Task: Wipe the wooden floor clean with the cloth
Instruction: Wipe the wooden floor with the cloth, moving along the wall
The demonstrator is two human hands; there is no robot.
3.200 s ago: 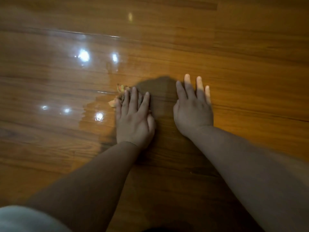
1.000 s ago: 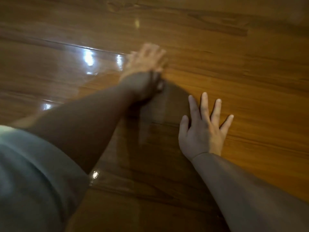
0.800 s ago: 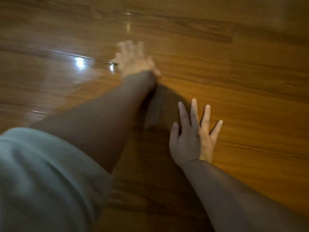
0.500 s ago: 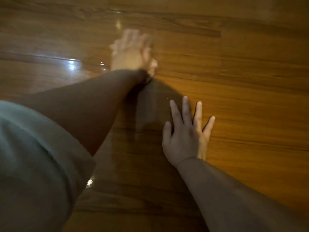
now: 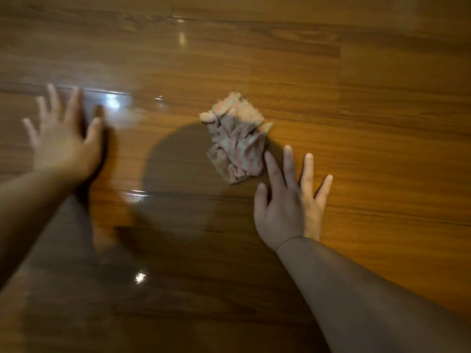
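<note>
A crumpled striped cloth lies loose on the wooden floor near the middle of the view. No hand holds it. My left hand is far off to the left, blurred, fingers spread, close to the floor. My right hand rests flat on the boards with fingers apart, its index fingertip just beside the cloth's lower right edge.
Glossy wet-looking patches with light glints show on the boards at left and lower centre. A dark round shadow falls between my two arms. Plank seams run across the floor.
My left hand has let go of the cloth and swung far to the left. The cloth now lies uncovered on the floor. My right hand stays planted flat.
</note>
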